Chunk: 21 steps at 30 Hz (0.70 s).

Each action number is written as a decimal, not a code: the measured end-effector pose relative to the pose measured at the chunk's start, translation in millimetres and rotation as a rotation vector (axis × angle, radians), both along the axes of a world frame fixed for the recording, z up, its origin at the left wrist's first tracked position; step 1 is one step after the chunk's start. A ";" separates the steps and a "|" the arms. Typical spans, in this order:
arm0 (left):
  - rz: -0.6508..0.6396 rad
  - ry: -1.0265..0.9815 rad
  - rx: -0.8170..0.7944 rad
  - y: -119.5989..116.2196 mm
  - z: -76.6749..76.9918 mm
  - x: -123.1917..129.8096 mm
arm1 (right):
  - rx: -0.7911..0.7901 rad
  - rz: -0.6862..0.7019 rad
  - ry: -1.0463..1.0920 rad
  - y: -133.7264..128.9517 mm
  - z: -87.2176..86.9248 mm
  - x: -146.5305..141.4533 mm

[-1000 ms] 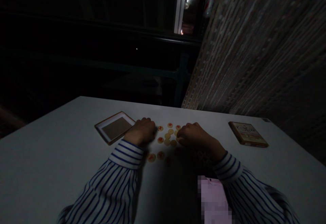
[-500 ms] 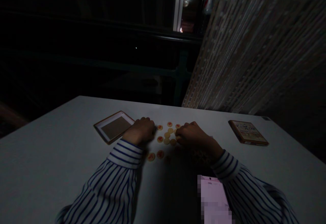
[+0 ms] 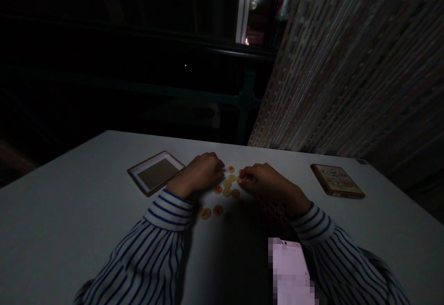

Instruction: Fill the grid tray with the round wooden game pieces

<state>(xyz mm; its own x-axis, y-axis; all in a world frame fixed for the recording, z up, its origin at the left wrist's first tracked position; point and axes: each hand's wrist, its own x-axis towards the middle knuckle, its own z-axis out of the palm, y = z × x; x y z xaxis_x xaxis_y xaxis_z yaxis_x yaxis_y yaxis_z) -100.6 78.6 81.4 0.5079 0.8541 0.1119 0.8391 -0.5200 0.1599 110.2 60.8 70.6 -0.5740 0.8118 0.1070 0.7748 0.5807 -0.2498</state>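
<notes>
Round wooden Chinese chess pieces lie on the white table, some with red characters up, like this red-marked piece, others showing a plain side, like this blank piece. My left hand is left of the group, its fingers curled down over the spot of a red-marked piece; what they hold, if anything, is hidden. On the other side, my right hand has thumb and fingers pinched at the edge of a pale chess piece. More pieces sit in shadow below my right wrist.
An open shallow box part stands at the left, close to my left hand. A flat printed box lies at the right. Near the front is a lit phone, and a string curtain hangs behind the table.
My left hand has moved right and slightly away from me, covering the red-marked piece that showed beside it. The right hand's fingers have lifted and shifted slightly around the pale piece.
</notes>
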 end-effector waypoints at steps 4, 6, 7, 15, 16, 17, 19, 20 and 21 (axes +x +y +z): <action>-0.081 -0.113 0.040 2.1 -3.2 5.8 | -0.168 -0.027 0.364 4.0 0.8 3.2; -0.107 -0.154 0.054 1.2 -2.9 8.7 | -0.253 -0.026 0.523 6.5 0.4 3.2; -0.123 -0.173 0.060 0.3 -2.4 10.2 | -0.287 -0.032 0.588 7.6 0.4 2.8; -0.159 -0.245 0.156 -10.8 4.3 23.1 | -0.442 -0.087 0.890 8.5 3.9 -0.5; -0.159 -0.250 0.170 -11.5 4.9 24.3 | -0.449 -0.087 0.903 8.2 4.1 -0.5; -0.157 -0.254 0.185 -12.1 5.5 25.3 | -0.456 -0.087 0.912 8.1 4.3 -0.5; -0.156 -0.262 0.205 -12.6 6.6 26.6 | -0.464 -0.086 0.922 8.2 4.5 -0.2; -0.155 -0.265 0.210 -12.8 7.3 27.0 | -0.464 -0.086 0.922 8.3 4.6 0.0; -0.155 -0.266 0.212 -13.0 8.1 27.3 | -0.459 -0.090 0.919 8.4 4.8 0.1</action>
<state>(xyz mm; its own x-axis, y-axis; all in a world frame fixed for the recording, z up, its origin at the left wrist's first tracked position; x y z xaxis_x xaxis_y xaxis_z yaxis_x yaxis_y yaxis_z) -73.3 65.7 89.5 0.5591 0.7130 0.4231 0.6912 -0.6827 0.2370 110.3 69.2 75.4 -0.3626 0.9210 0.1424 0.2085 0.2291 -0.9508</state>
